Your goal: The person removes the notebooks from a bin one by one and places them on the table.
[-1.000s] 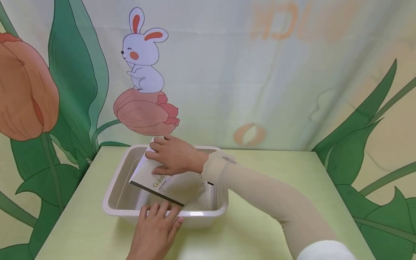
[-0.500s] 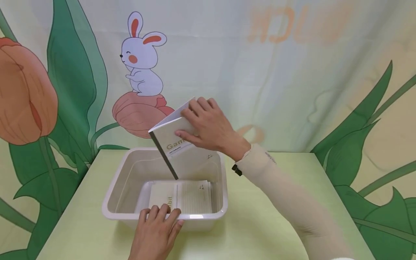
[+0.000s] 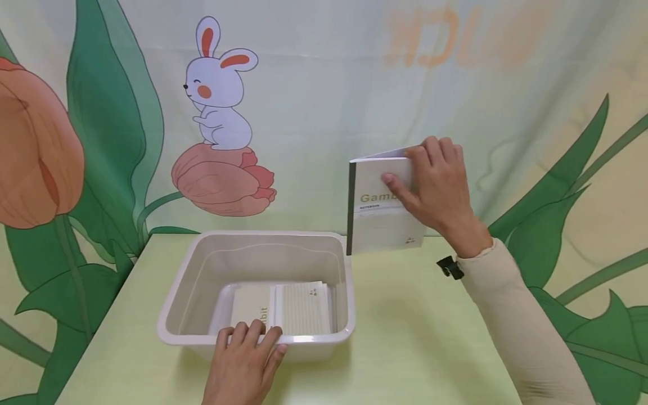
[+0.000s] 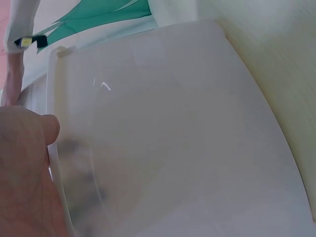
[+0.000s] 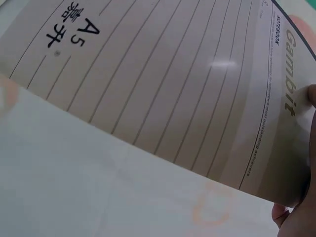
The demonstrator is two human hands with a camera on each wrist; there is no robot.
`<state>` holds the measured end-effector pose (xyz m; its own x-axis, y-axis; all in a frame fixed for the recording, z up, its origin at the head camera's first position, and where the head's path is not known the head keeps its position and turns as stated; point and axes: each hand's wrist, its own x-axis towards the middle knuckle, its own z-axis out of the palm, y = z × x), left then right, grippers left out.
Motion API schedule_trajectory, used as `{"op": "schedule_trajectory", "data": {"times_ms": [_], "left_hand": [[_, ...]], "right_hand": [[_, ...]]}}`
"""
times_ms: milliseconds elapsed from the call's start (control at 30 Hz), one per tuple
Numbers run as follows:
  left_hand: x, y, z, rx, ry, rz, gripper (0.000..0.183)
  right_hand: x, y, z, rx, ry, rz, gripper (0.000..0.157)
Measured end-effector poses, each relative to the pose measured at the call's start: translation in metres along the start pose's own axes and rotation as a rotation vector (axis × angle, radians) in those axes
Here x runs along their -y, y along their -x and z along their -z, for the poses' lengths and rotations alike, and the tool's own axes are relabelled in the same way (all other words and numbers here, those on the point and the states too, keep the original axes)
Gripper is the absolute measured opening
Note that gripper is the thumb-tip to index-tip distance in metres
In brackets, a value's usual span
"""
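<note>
My right hand (image 3: 440,183) pinches a cream notebook (image 3: 379,230) by its upper right corner, thumb on the front cover and fingers behind. The notebook hangs upright above the table, right of the basin, its dark spine on the left and its top edges slightly parted. Lined print and "Gambit" lettering show on its cover (image 5: 163,74) in the right wrist view. My left hand (image 3: 243,360) grips the front rim of the beige plastic basin (image 3: 174,281), fingers over the edge and thumb outside. Inside the basin lie more notebooks (image 3: 301,309), partly hidden behind the left hand and rim.
The basin stands on the left half of a pale green table (image 3: 405,337). Behind the table hangs a curtain (image 3: 314,112) printed with tulips and a rabbit. A black clip (image 3: 450,268) sticks out from the right sleeve's cuff.
My right hand has lifted the notebook up out of the basin and carried it to the right, turning it upright. The left hand stays on the basin's front rim.
</note>
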<state>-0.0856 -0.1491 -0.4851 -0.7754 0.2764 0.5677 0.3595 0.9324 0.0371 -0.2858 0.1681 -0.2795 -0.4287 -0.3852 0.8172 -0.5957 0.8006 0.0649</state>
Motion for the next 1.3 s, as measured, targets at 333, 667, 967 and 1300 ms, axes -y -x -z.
{"op": "schedule_trajectory", "data": {"times_ms": [333, 667, 967, 1300], "left_hand": [[-0.002, -0.001, 0.0, 0.014, -0.014, 0.008, 0.053], [-0.003, 0.002, -0.004, 0.001, -0.006, 0.019, 0.054], [-0.002, -0.001, -0.002, -0.026, -0.008, -0.004, 0.054], [-0.001, 0.0, -0.002, -0.012, -0.001, 0.0, 0.052]], "right_hand": [[-0.048, 0.073, 0.012, 0.096, 0.075, -0.127, 0.066], [-0.064, 0.135, -0.012, 0.255, 0.085, -0.209, 0.05], [-0.063, 0.152, -0.066, 0.497, 0.036, -0.339, 0.052], [-0.09, 0.16, -0.132, 0.692, -0.012, -0.488, 0.062]]}}
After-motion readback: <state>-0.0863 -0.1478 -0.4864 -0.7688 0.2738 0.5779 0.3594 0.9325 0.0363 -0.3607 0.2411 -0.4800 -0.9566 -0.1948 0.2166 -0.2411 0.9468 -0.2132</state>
